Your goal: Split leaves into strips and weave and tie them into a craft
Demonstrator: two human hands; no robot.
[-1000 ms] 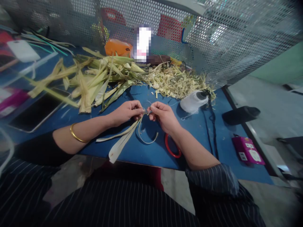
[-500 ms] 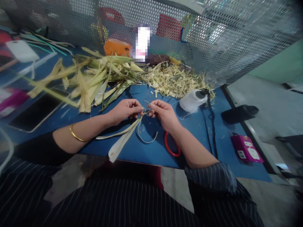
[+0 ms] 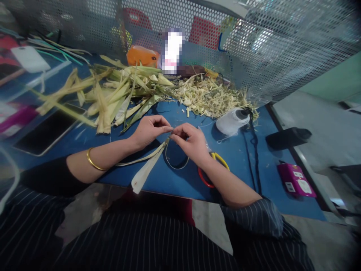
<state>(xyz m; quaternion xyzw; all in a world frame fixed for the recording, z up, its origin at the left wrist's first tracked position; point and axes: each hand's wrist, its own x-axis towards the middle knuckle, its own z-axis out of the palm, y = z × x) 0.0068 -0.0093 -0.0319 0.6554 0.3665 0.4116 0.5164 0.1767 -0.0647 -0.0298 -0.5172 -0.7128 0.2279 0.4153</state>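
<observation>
Above the front of the table, my left hand (image 3: 149, 131) and my right hand (image 3: 191, 141) meet fingertip to fingertip, both in a pinch. Pale dried corn husk strips (image 3: 149, 167) hang from my right fingertips; one broad tail points down-left. A thin curled strip (image 3: 178, 168) loops below the same spot. What my left finger and thumb pinch is too small to make out. Scissors with red and yellow handles (image 3: 207, 181) lie partly under my right forearm. Beyond my right hand is a cone of white thread (image 3: 231, 122), its loose end on the table.
Corn husks (image 3: 108, 94) are heaped at back left, beside shredded husk (image 3: 208, 98). A dark phone (image 3: 46, 131) lies left on the blue table (image 3: 158, 184). At right are black cords (image 3: 255, 158), a black cylinder (image 3: 287, 138) and a purple power socket (image 3: 297, 180). Perforated metal (image 3: 267, 49) stands behind.
My right hand has turned and moved left, bringing its fingertips against those of my left hand. The yellow scissor handle now shows. The whole view has shifted slightly.
</observation>
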